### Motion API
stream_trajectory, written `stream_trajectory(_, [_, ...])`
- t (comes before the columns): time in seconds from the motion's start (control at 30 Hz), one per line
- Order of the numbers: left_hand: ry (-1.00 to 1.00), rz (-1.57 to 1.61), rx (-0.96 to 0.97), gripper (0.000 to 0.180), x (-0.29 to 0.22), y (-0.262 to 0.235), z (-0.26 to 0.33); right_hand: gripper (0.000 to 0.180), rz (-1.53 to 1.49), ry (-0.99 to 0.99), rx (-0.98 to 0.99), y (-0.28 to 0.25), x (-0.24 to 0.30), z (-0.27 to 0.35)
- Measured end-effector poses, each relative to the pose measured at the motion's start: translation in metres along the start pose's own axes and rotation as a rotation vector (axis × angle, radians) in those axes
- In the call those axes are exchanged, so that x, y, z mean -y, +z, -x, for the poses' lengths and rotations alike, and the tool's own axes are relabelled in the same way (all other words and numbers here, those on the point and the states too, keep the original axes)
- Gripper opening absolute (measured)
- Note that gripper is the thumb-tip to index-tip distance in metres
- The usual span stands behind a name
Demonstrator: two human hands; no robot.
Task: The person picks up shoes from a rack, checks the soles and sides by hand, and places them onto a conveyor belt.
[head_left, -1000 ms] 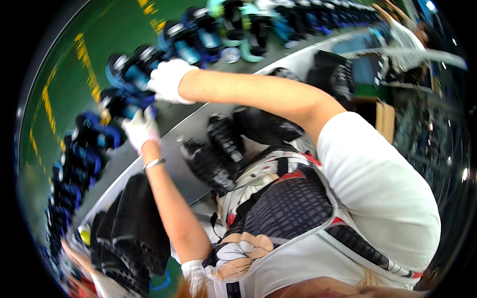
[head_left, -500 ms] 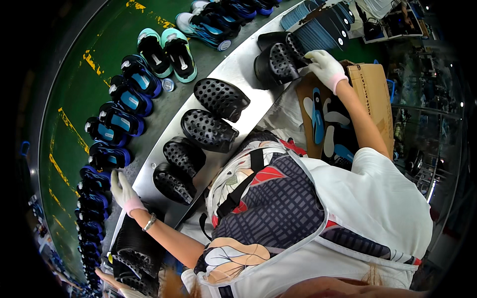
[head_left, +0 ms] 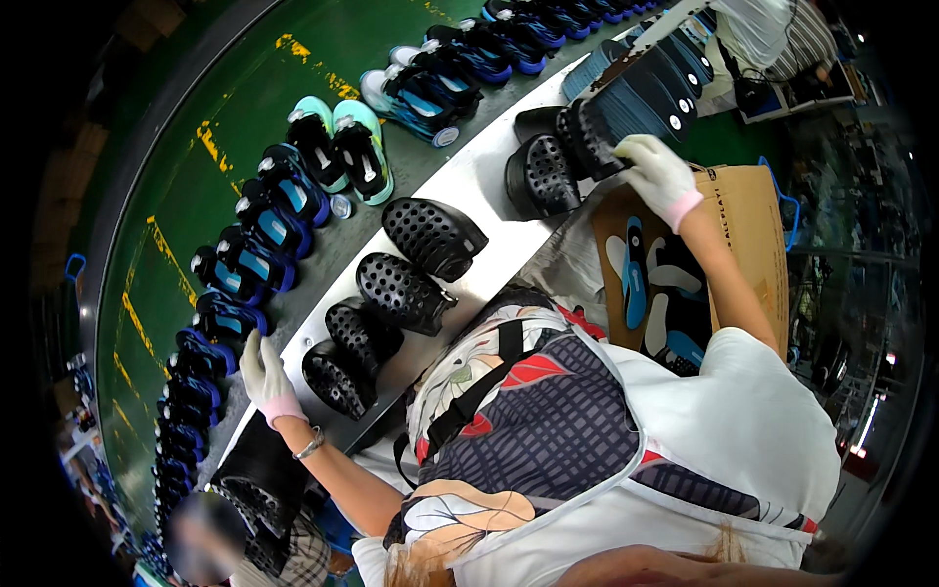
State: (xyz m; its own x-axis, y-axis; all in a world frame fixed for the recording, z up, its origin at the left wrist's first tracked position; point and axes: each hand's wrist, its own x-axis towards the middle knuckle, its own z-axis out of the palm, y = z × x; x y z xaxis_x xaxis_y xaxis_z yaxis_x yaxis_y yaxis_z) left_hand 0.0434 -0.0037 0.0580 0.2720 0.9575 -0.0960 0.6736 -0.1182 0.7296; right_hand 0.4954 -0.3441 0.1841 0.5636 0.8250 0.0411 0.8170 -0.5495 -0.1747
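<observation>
My right hand (head_left: 657, 178), in a white glove with a pink cuff, has its fingers closed on the edge of a black perforated shoe form (head_left: 589, 139). That form is tilted up beside another black form (head_left: 544, 178) on the pale metal ledge (head_left: 489, 161); a further dark one is partly hidden behind them. My left hand (head_left: 262, 375), gloved alike, is open with fingers stretched out at the ledge's outer edge. It is nearest to a blue and black shoe (head_left: 227, 315) and holds nothing. Several more black forms (head_left: 430, 235) lie on the ledge between my hands.
A long row of blue and black shoes (head_left: 259, 256) stands along the grey belt, with a mint-green pair (head_left: 362, 152) among them. Dark insoles (head_left: 650, 93) are stacked at the far right. A cardboard box (head_left: 743, 235) with loose insoles stands beside me. Another person (head_left: 205, 538) is at lower left.
The right hand has taken hold of a black form and tilted it up from beside the other one. My left hand stays open near the shoes. The whole view has shifted slightly.
</observation>
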Motion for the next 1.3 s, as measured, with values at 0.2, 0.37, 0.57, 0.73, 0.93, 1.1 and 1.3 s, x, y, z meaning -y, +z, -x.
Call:
stream_trajectory(0.2, [-0.056,0.701,0.362,0.050,-0.064,0.010,0.005,0.030,-0.285,-0.379,-0.038,0.015,0.148,-0.053])
stream_trajectory(0.37, [-0.276,1.431,0.658,0.049,-0.064,0.021,0.014,0.031,-0.624,-0.871,0.231,0.073,0.291,-0.079])
stream_trajectory(0.57, [-0.233,1.480,0.283,0.043,0.016,-0.007,0.010,0.044,-0.525,-0.605,0.640,0.114,0.394,-0.081])
stream_trajectory(0.73, [-0.221,1.556,-0.032,0.022,0.040,-0.023,-0.007,0.040,-0.291,-0.664,0.568,0.147,0.454,-0.086])
stream_trajectory(0.93, [-0.458,1.212,-0.056,0.031,0.096,-0.031,-0.036,0.042,-0.266,-0.525,0.755,0.192,0.502,-0.108])
stream_trajectory(1.1, [-0.137,0.238,-0.347,0.041,0.126,-0.019,-0.037,0.050,-0.121,-0.466,0.858,0.213,0.541,-0.150])
stream_trajectory(1.3, [-0.024,0.026,-0.299,0.031,0.139,0.003,-0.056,0.038,0.094,-0.552,0.784,0.242,0.603,-0.166])
